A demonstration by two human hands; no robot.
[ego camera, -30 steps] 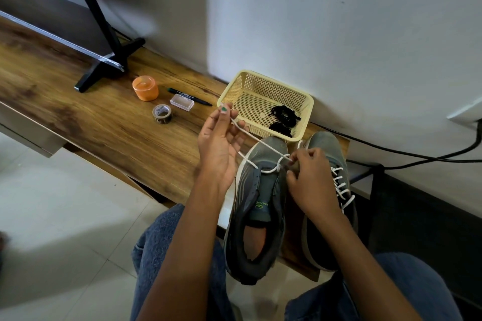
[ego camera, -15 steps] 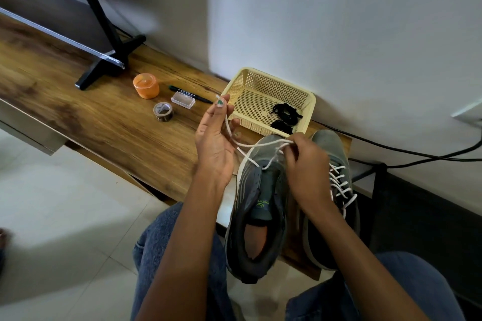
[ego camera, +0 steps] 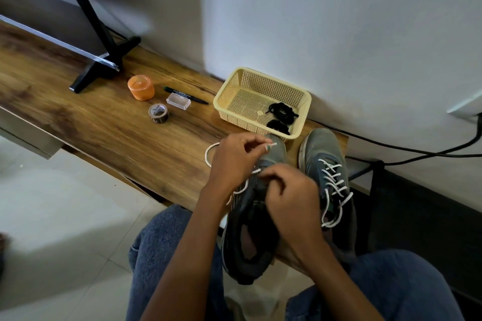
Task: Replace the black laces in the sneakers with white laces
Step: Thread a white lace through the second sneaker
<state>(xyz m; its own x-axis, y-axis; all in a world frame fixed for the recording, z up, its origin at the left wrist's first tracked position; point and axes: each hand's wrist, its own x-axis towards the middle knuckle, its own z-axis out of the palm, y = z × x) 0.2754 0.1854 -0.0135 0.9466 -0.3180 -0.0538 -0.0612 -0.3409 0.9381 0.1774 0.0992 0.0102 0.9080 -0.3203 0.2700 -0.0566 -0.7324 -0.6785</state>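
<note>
Both grey fabric sneakers point toes-first toward the white wall on the brown wooden bench. The left hand pinches the thin white lace. The right hand has its fingers curled at the eyelets, but what it holds is hidden.

L hand pinching w/ thumb + fingertips, R hand curled just beside it, both forearms angled in.

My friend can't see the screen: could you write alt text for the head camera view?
Two hands thread a white lace into the left sneaker on a wooden bench; the right sneaker is already laced white. Black laces lie in a cream basket behind.
</note>
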